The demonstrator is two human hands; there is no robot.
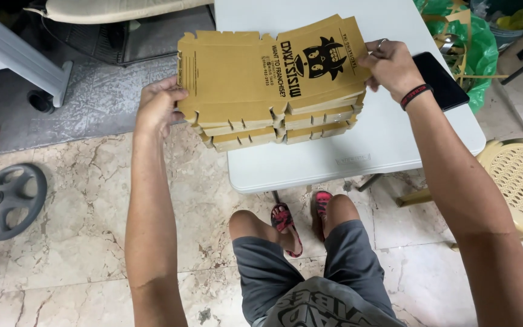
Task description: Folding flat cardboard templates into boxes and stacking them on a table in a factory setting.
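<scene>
— What are my hands doing now?

— Your left hand (157,108) and right hand (393,66) are pinching opposite ends of a stack of flat cardboard box blanks (267,82), squaring it above the white desk (358,160).

— Next?

— Probably peeling off the top blank; finger placement underneath is hidden.

Around the cardboard stack (273,91), the white table (358,157) lies bare toward its near edge and behind the stack. Right of the stack, a black phone (440,79) lies on the table, with a green bag (479,48) beyond it. Left of the stack, past the table's side, open floor (92,181) gives room; a fan base (7,200) stands well apart there.
</scene>
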